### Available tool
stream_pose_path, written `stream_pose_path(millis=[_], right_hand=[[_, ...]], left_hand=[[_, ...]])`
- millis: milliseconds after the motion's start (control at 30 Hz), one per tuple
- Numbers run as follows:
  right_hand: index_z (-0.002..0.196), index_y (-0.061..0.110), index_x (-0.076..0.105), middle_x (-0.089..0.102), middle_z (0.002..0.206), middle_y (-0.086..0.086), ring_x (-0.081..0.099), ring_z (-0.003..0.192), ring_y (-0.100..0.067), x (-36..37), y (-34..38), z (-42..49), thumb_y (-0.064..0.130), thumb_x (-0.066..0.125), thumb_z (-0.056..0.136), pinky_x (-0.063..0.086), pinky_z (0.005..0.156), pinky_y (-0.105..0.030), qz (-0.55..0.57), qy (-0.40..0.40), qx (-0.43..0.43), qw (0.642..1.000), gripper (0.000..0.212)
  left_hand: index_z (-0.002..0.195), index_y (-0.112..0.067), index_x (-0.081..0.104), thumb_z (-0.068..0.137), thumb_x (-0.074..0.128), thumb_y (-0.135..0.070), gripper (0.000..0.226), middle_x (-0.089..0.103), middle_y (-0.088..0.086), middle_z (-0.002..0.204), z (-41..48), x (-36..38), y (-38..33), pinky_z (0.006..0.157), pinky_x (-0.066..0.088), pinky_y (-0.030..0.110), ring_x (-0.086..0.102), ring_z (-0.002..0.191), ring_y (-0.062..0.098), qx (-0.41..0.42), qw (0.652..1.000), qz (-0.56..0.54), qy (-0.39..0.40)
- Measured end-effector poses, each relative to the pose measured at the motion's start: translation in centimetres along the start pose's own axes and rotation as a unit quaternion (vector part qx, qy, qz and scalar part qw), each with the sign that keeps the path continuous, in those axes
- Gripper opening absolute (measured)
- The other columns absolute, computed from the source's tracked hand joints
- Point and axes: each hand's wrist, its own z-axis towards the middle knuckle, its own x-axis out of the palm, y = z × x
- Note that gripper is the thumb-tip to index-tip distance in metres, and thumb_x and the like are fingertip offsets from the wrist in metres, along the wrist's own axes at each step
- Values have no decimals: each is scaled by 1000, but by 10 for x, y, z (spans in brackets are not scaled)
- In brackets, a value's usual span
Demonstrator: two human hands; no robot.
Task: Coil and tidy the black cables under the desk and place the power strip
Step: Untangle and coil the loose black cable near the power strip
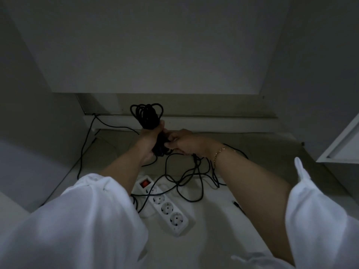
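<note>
2 bare hands meet in the dim space under a desk, seen from above by the person's own head camera. The left hand (pixel 150 139) is wrapped around the middle of a coil of black cable (pixel 146 113), held upright, with several loops standing above the fist. The right hand (pixel 182 142), with a thin bracelet (pixel 217 154) on its wrist, touches the lower part of the same bundle; its fingertips appear to pinch a strand there, though the poor light hides exactly how.

Judging by this, the task is partly done. 1 length of cable is gathered into a coil but not yet tied off or set down. From under the hands, a tangle of loose black cable (pixel 194 177) spreads in overlapping curves across the pale floor, so more winding remains. Another thin black lead (pixel 85 142) runs along the left side and up toward the back wall, uncoiled.

Close to the person, between the 2 forearms, a white power strip (pixel 165 206) lies flat on the floor at an angle, with 4 sockets and a red switch (pixel 144 183) at its far end. Cable strands cross over it. It looks not yet placed; that step probably comes last.
</note>
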Motion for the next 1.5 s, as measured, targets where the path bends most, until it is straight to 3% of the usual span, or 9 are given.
stream_pose_path(millis=[67,200,433,533,700,833,1167,1333,1500], right_hand=[[119,24,55,53,63,5,44,53,-5,-5,-2,-5,17,53,94,35,43,-11,78,11,-2,997,26],[79,16,56,40,56,5,33,34,-2,-17,-12,-10,18,60,90,30,38,-13,88,5,67,994,12],[73,18,57,35,36,13,33,33,-3,-22,-18,-15,31,63,87,29,46,-15,9,86,168,982,20],[67,17,50,36,36,11,34,42,-7,-27,-17,-16,31,65,85,29,48,-19,-8,68,181,981,27],[66,18,50,40,60,3,34,54,-10,-40,-12,-16,27,71,79,30,52,-21,27,-51,119,991,27],[69,16,55,38,54,4,32,50,-11,-41,-13,-12,22,72,77,34,58,-24,135,-97,72,983,20],[81,23,63,41,41,15,32,50,-6,-24,5,-18,19,60,89,25,46,-18,84,-34,9,996,9],[98,11,64,49,66,9,42,61,-1,-27,6,-12,14,59,90,30,40,-1,47,-126,-6,991,10],[118,2,63,60,122,-9,53,116,-21,-27,-3,-6,20,59,90,42,87,-20,-50,-98,48,993,33]], left_hand=[[73,-14,55,94,55,-23,23,56,1,63,3,-5,-1,46,49,17,57,43,5,-1,1000,-6,-19],[72,-17,49,97,50,-22,26,44,-10,37,6,-18,4,56,43,23,46,36,4,-26,999,-10,17],[63,-17,39,94,56,-26,36,35,-8,34,15,-30,8,44,29,22,29,26,4,2,991,132,9],[64,-10,48,93,58,-31,36,46,5,54,13,-32,14,45,30,24,42,41,12,-5,957,283,-71],[122,-3,56,92,57,-33,43,61,12,88,18,-40,22,57,37,26,52,67,19,36,912,403,-59],[122,-5,55,92,56,-33,41,64,20,112,23,-52,26,77,43,33,59,99,35,55,887,455,-54],[68,-14,55,92,52,-14,24,46,-2,38,17,-25,19,46,35,23,43,41,14,2,964,267,-19],[73,-17,52,91,59,-31,23,39,-8,36,20,-21,13,56,38,32,38,31,8,11,989,143,33],[71,-14,50,89,62,-30,26,37,-7,35,13,-10,17,43,36,21,33,29,7,-8,985,159,69]])
